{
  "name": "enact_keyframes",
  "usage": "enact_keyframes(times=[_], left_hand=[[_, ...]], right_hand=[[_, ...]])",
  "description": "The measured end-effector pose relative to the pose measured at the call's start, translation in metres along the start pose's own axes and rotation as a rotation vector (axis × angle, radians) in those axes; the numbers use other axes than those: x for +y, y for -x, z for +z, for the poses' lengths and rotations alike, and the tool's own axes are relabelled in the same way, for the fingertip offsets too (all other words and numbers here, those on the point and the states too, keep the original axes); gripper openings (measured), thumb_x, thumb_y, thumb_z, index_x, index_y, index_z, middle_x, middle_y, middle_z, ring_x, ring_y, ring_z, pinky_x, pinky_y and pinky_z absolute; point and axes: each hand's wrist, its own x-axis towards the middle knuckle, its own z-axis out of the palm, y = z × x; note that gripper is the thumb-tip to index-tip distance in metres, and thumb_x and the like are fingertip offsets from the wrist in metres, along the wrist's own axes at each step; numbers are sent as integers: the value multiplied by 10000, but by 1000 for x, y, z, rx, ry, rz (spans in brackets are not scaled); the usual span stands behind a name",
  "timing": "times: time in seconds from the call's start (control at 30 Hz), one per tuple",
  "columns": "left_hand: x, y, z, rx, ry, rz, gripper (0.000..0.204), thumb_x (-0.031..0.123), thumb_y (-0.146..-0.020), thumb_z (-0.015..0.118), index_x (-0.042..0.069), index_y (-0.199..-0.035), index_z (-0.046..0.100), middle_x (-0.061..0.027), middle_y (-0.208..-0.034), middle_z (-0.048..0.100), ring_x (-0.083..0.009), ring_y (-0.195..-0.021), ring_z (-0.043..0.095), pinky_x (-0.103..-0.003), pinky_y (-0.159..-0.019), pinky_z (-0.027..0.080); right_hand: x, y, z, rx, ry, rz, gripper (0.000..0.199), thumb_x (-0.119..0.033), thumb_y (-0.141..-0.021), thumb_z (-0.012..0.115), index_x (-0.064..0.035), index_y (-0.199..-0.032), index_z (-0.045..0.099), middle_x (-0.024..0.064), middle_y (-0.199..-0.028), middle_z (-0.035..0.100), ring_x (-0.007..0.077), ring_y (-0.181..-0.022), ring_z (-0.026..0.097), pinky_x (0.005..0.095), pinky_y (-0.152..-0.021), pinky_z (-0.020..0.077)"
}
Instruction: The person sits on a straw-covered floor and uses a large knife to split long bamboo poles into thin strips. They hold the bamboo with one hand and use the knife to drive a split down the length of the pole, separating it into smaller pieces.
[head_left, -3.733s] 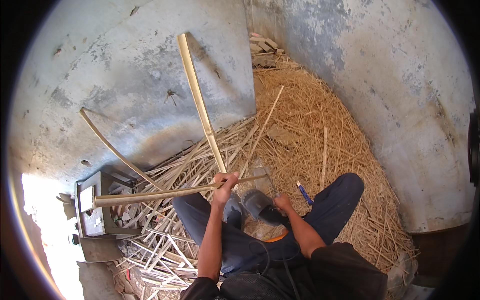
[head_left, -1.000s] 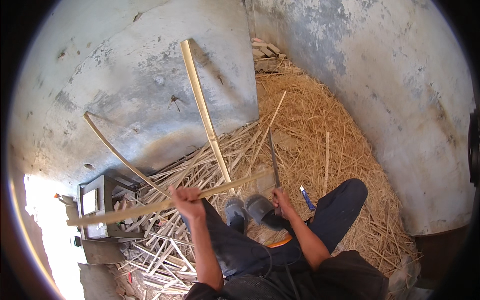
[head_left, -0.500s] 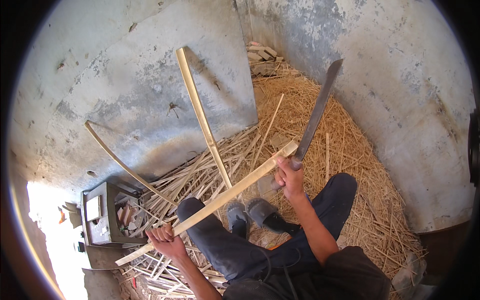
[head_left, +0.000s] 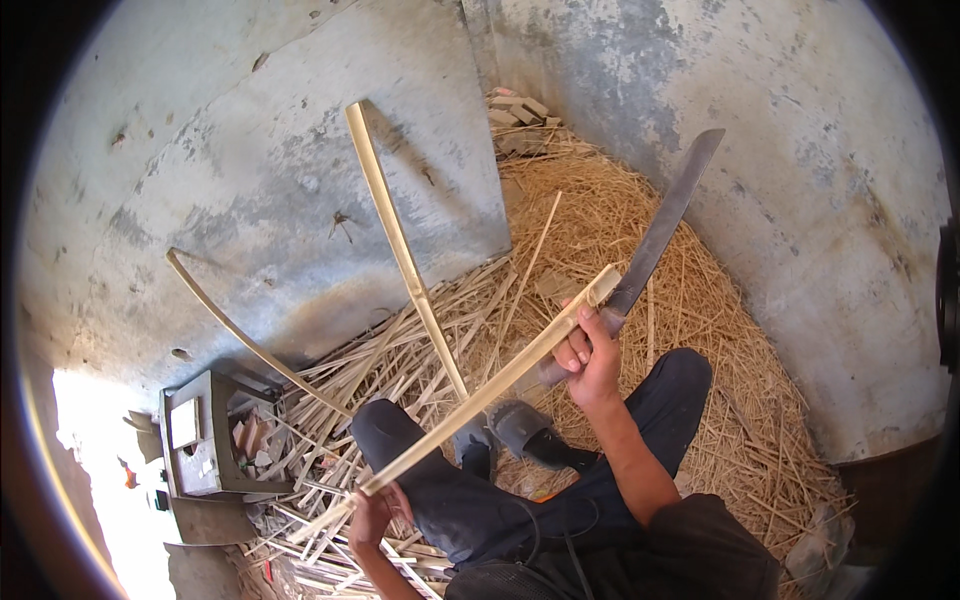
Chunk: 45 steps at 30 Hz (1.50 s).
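A long split bamboo strip [head_left: 480, 398] slants across my lap from lower left to upper right. Near its lower end, my left hand [head_left: 374, 514] is closed round it, with some fingers hidden behind. My right hand [head_left: 593, 368] grips the handle of a machete, and its thumb and fingers also pinch the strip's upper end. The long dark blade [head_left: 668, 222] points up and to the right, away from me, just beside the strip's tip. Behind the strip, a second bamboo piece [head_left: 392, 225] stands tilted between my feet and the wall.
A thin curved strip [head_left: 245, 335] leans at the left wall [head_left: 240, 130]. Thin split strips [head_left: 350, 375] lie heaped below it, beside an old box-like casing [head_left: 205, 430] holding broken pieces. Shavings [head_left: 720, 370] cover the floor at right. Bricks [head_left: 518, 108] sit in the corner.
The strip has turned about its length and its lower end has swung right, with my left hand lower and further right. My right hand has shifted slightly right, tilting the blade further right.
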Motion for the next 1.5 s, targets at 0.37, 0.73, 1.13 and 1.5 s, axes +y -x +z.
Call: enact_keyframes(times=[0.37, 0.73, 1.13, 1.5], left_hand=[[84, -3, 143, 3, -877, 670, 484, 304, -872, 821, -6, -1203, 649, -78, -968, 702, -190, -955, 678, -352, -905, 521], [58, -79, 152, -322, -751, 299, 431, 399, -1097, 480, 54, -853, 568, 55, -620, 426, -50, -551, 381, -244, -498, 318], [63, -53, 190, -174, -738, 237, 430, 330, -1106, 468, 2, -840, 545, -22, -639, 468, -123, -620, 421, -323, -578, 400], [52, -40, 175, -112, -715, 169, 445, 328, -1112, 447, 17, -802, 520, -11, -676, 469, -113, -650, 411, -319, -596, 395]], right_hand=[[0, -1, -5, 6, 30, 15, 242, -175, -996, 636, 41, -1104, 638, -64, -573, 336, 57, -464, 339, 230, -449, 311], [-38, -4, -6, -85, 574, -290, 308, -328, -1014, 631, -34, -920, 636, -50, -575, 495, 47, -480, 447, 236, -424, 338], [-59, 6, -11, -664, 1915, -872, 588, -695, -896, 610, -118, -784, 611, 25, -524, 569, 208, -425, 585, 347, -402, 437], [-67, -42, -26, -540, 1742, -671, 785, -828, -913, 414, -93, -788, 661, 7, -511, 578, 148, -385, 535, 365, -365, 428]])
